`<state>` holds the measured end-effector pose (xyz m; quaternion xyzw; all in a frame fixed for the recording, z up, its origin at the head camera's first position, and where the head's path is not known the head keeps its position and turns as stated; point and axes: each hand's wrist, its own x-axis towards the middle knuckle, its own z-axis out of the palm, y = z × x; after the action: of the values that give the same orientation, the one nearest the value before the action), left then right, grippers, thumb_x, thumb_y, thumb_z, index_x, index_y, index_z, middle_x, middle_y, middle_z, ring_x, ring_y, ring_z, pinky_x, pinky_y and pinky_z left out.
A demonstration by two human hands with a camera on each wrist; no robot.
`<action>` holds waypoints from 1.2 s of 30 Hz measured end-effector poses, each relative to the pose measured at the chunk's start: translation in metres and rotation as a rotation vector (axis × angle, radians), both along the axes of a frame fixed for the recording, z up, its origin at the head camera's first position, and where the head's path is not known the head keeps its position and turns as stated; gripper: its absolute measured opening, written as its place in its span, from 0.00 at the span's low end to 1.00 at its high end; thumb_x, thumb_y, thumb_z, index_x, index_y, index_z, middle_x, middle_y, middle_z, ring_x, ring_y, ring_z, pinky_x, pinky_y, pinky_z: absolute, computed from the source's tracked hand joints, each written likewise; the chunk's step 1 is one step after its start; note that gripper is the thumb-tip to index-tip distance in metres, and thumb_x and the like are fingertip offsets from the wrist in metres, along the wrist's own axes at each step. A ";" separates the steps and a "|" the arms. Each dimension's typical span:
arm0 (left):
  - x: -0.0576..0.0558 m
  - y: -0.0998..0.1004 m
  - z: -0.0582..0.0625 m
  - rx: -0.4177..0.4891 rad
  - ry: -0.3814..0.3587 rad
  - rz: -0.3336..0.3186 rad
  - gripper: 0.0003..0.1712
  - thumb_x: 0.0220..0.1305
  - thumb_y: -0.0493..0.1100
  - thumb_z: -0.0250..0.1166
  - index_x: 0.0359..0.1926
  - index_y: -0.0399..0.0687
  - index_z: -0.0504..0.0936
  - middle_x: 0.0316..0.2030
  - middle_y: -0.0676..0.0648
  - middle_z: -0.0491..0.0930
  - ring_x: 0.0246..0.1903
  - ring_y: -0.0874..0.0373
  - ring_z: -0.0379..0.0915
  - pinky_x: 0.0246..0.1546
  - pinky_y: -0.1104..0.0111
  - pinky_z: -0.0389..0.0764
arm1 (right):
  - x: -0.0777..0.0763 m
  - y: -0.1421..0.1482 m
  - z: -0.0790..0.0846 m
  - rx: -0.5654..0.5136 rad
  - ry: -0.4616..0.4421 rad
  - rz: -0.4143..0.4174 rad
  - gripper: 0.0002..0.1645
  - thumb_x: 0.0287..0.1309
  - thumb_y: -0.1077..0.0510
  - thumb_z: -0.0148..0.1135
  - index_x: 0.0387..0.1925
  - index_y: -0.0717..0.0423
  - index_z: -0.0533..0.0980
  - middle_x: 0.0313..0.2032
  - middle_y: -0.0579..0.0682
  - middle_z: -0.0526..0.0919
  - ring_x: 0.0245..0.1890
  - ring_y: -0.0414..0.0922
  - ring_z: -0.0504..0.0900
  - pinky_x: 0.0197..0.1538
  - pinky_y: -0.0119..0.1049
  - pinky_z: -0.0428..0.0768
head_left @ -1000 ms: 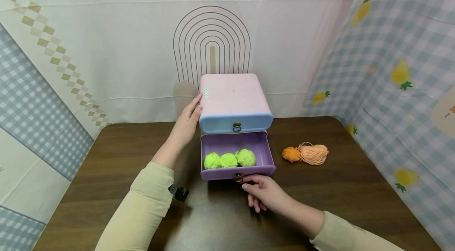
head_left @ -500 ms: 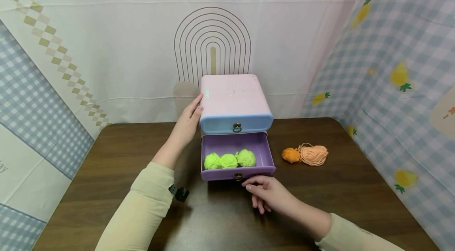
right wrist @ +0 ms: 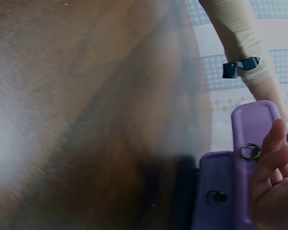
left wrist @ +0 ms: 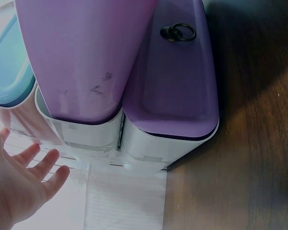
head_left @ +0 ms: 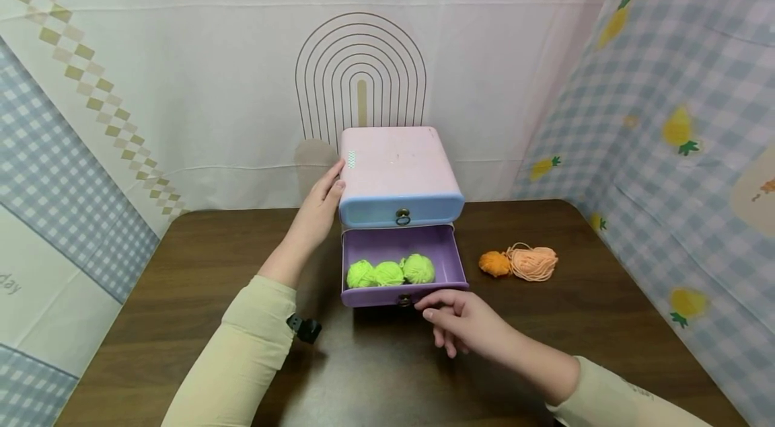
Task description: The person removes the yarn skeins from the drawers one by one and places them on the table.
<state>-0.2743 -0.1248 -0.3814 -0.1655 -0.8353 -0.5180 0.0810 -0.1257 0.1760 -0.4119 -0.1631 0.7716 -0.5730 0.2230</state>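
Note:
A small drawer unit (head_left: 396, 161) with a pink top stands on the table. Its blue top drawer (head_left: 375, 210) is closed, while the purple drawer (head_left: 369, 296) below is pulled out. Inside lie three bright green yarn balls (head_left: 389, 273). My left hand (head_left: 315, 212) rests against the unit's left side, fingers extended. My right hand (head_left: 463, 321) is just right of the purple drawer's ring pull (right wrist: 250, 152), its fingers loosely bent and holding nothing. Whether its fingertips touch the drawer front is hard to tell. A further purple drawer (left wrist: 177, 81) beneath is closed.
To the right of the unit, an orange yarn ball (head_left: 495, 264) and a peach yarn skein (head_left: 533, 262) lie on the brown table (head_left: 212, 265). Patterned cloth (head_left: 230, 77) hangs behind the table and at both sides.
My right hand has come off the ring pull and shifted slightly right along the drawer front. The left hand and the pulled-out drawer keep their places.

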 end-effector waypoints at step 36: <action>0.003 0.001 0.003 -0.026 -0.022 0.022 0.32 0.76 0.65 0.41 0.77 0.71 0.54 0.76 0.49 0.52 0.74 0.50 0.46 0.71 0.48 0.51 | -0.068 0.023 0.058 0.320 0.306 0.033 0.19 0.63 0.53 0.67 0.56 0.46 0.80 0.22 0.56 0.80 0.16 0.45 0.76 0.21 0.39 0.77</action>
<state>-0.2712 -0.1240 -0.3780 -0.1515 -0.8447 -0.5078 0.0751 -0.1939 0.1994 -0.3541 -0.2233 0.8747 -0.4082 0.1354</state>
